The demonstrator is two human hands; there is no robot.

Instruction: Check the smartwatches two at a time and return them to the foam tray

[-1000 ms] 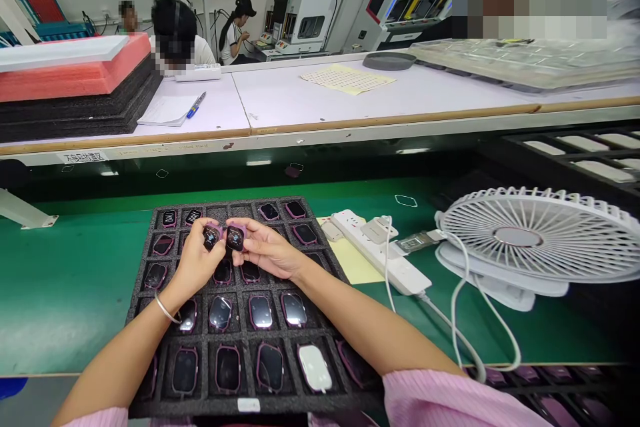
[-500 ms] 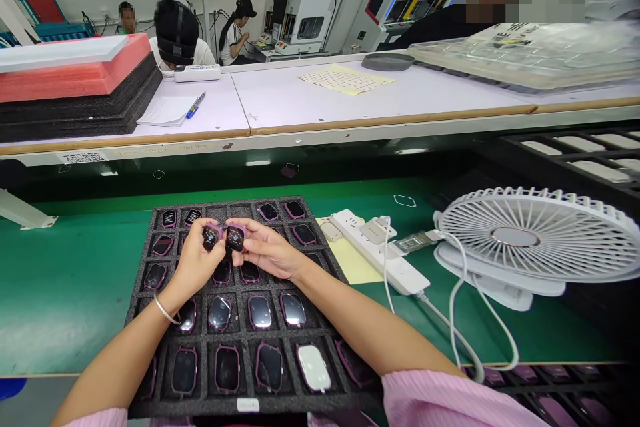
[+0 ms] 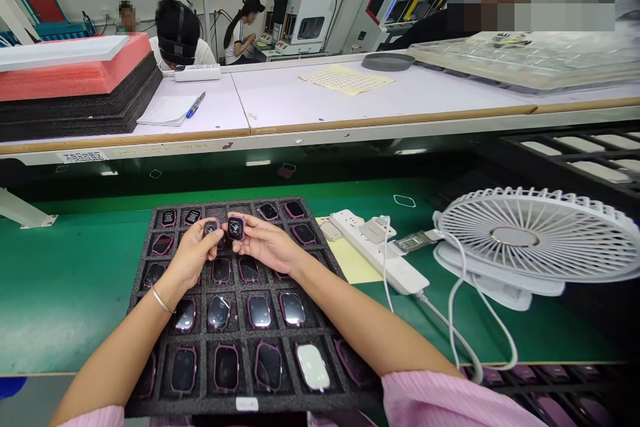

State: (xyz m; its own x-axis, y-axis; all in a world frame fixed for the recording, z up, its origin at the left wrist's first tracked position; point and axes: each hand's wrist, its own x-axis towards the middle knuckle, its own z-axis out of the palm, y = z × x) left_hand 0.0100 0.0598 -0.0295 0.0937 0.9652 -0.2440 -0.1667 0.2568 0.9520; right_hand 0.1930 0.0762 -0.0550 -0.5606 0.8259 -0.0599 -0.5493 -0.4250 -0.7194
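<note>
A black foam tray (image 3: 150,340) lies on the green mat and holds several purple-rimmed watch bodies with dark screens, plus one white piece (image 3: 313,367) in the front row. My left hand (image 3: 193,257) pinches one small watch body (image 3: 211,227) over the tray's far rows. My right hand (image 3: 267,247) pinches a second watch body (image 3: 235,228) right beside it. Both pieces are held screen up, almost touching each other. A thin bangle sits on my left wrist.
A white power strip (image 3: 385,257) with a plug and cable lies right of the tray on a yellow sheet. A white desk fan (image 3: 540,240) stands further right. A raised white shelf (image 3: 350,113) runs across behind, with foam stacks at its left. Other people sit far back.
Both hands have moved a little farther away over the tray, carrying the two watch bodies toward its far rows. The pieces look slightly more tilted.
</note>
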